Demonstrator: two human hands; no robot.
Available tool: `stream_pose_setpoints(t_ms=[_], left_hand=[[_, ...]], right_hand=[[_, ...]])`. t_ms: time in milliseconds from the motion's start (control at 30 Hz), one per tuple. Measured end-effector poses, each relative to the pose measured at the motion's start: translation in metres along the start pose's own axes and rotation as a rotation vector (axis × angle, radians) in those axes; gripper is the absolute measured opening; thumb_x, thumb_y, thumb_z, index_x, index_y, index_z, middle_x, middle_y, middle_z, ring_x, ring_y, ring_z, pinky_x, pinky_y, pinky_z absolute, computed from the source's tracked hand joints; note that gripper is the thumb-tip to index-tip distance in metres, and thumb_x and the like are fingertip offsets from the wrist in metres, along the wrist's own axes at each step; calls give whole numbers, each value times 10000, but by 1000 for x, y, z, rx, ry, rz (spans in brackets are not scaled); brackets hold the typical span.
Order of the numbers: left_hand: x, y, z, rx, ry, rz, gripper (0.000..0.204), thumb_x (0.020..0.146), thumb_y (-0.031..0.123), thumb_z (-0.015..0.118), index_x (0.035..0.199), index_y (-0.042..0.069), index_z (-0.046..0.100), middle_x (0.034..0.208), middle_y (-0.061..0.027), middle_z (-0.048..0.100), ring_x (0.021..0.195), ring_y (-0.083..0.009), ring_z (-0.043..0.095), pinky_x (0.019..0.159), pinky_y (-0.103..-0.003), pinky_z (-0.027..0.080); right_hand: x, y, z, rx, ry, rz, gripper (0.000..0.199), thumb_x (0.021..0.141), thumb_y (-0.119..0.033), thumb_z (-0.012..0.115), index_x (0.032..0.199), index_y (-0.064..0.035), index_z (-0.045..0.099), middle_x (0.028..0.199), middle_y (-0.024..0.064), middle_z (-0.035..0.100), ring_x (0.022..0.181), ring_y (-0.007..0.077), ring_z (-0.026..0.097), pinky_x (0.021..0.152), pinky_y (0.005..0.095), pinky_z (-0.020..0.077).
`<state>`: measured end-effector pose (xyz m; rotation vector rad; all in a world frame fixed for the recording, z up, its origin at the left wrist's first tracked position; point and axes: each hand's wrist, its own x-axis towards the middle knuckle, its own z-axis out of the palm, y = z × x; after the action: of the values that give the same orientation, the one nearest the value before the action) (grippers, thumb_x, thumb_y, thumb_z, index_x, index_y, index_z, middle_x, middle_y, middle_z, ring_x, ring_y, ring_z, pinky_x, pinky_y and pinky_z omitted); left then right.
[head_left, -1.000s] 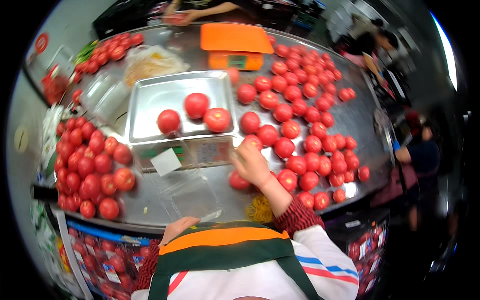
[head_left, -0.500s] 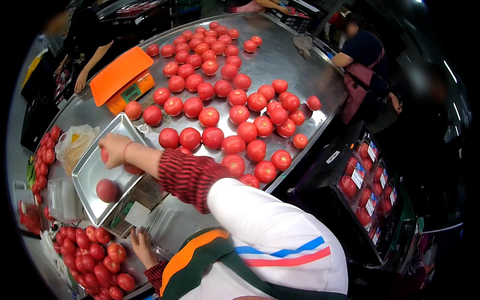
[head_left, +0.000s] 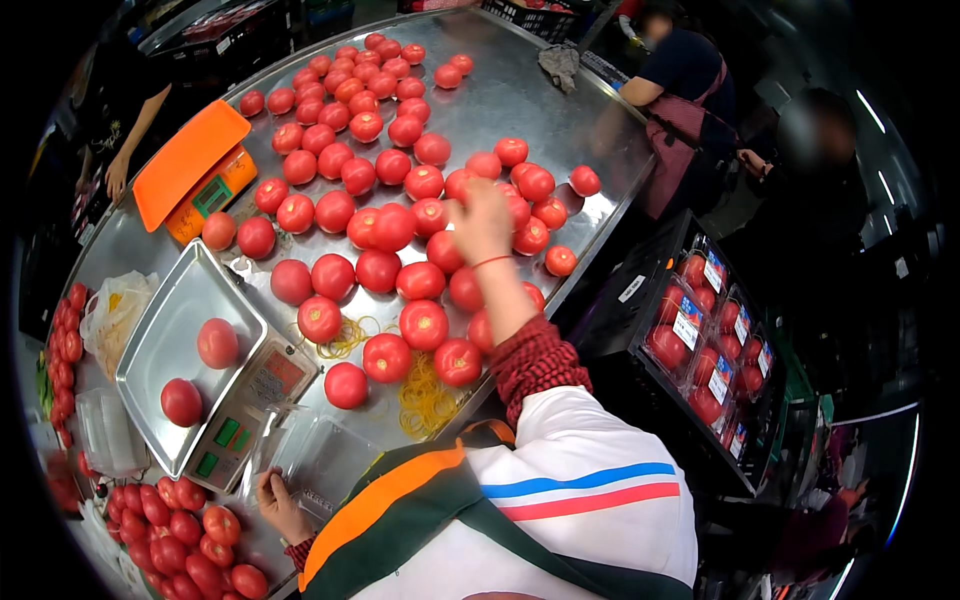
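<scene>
My right hand (head_left: 482, 222) stretches over the loose tomatoes (head_left: 423, 324) spread across the metal table; motion blur hides whether its fingers hold one. My left hand (head_left: 283, 508) is low at the table's near edge, its bent fingers gripping the rim of a clear plastic container (head_left: 325, 455). Just left of that container stands a weighing scale (head_left: 262, 380) with a metal pan (head_left: 150, 375) on top. Inside the pan lie two tomatoes, one pinkish red (head_left: 217, 343) and one darker (head_left: 181, 402), apart from each other.
An orange scale (head_left: 190, 165) stands at the far left. A pile of tomatoes (head_left: 185, 540) is at lower left, by stacked clear containers (head_left: 108, 430) and a plastic bag (head_left: 115, 315). Yellow rubber bands (head_left: 428, 400) lie near the front edge. At right, a black crate (head_left: 640, 335) holds packed tomatoes. Co-workers stand around.
My right hand has moved from the scale pan rightward over the loose tomatoes; the tomato it held is gone from the pan. My left fingers have closed on the container's rim. The view has shifted.
</scene>
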<state>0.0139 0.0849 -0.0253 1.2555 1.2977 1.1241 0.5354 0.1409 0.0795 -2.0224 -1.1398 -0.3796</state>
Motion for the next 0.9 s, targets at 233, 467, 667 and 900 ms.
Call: stream_pose_setpoints(t_ms=[233, 467, 667, 900], left_hand=[[19, 25, 29, 272, -63, 36, 237, 900, 71, 593, 1120, -17, 592, 952, -43, 614, 899, -108, 560, 800, -253, 452], [61, 75, -5, 489, 434, 361, 533, 845, 96, 640, 1330, 3, 440, 1239, -159, 509, 1095, -258, 530, 903, -347, 438], [148, 123, 10, 728, 283, 309, 726, 753, 212, 745, 1351, 7, 388, 1238, -187, 513, 1053, -343, 561, 912, -410, 459], [98, 121, 9, -879, -272, -77, 602, 895, 246, 607, 1408, 132, 312, 1245, -152, 510, 1127, -329, 561, 830, -427, 550]], right_hand=[[-13, 128, -12, -332, -61, 9, 487, 737, -332, 700, 1128, -64, 589, 1072, 222, 602, 1021, 380, 569, 856, 463, 479], [-37, 26, -15, 1219, -104, 699, 448, 860, -207, 673, 1221, 6, 513, 1130, 142, 587, 1015, 232, 597, 839, 382, 517], [-78, -106, 29, 1597, -838, 958, 514, 954, -467, 447, 1161, -1, 513, 1057, 165, 612, 975, 300, 616, 736, 392, 540], [-120, -153, 35, 1738, -1191, 983, 474, 969, -436, 437, 1251, -56, 461, 1110, 129, 585, 998, 286, 608, 751, 401, 532]])
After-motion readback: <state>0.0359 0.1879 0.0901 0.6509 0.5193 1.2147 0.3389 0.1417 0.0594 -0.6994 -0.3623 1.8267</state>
